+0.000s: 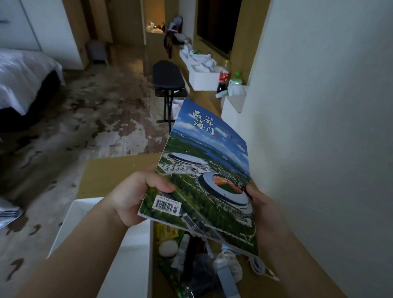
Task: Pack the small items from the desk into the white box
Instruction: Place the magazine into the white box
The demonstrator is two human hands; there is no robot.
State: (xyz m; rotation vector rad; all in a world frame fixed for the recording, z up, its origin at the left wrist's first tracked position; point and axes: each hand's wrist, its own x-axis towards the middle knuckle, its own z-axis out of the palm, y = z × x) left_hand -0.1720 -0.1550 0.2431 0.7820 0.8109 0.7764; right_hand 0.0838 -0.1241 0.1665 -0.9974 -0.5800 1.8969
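I hold a glossy magazine (pixel 207 171), its cover showing a stadium and blue sky, tilted above the open box. My left hand (pixel 133 195) grips its lower left edge near the barcode. My right hand (pixel 263 209) holds its right edge. Below it stands the white box (pixel 129 264) with brown inside walls and open flaps. Inside the box lie several small items: a yellow packet (pixel 166 231), a white round thing (pixel 168 248), a green wrapper (pixel 175 279), dark objects, and a white cable (pixel 261 268) at the right.
A wall (pixel 325 131) runs close on the right. Along it a wooden desk (pixel 206 98) carries a white foam box (pixel 202 80), a cola bottle (pixel 223 79) and a green-capped bottle (pixel 235 81). A black stool (pixel 169 77) stands on the patterned carpet; a bed (pixel 19 80) is at far left.
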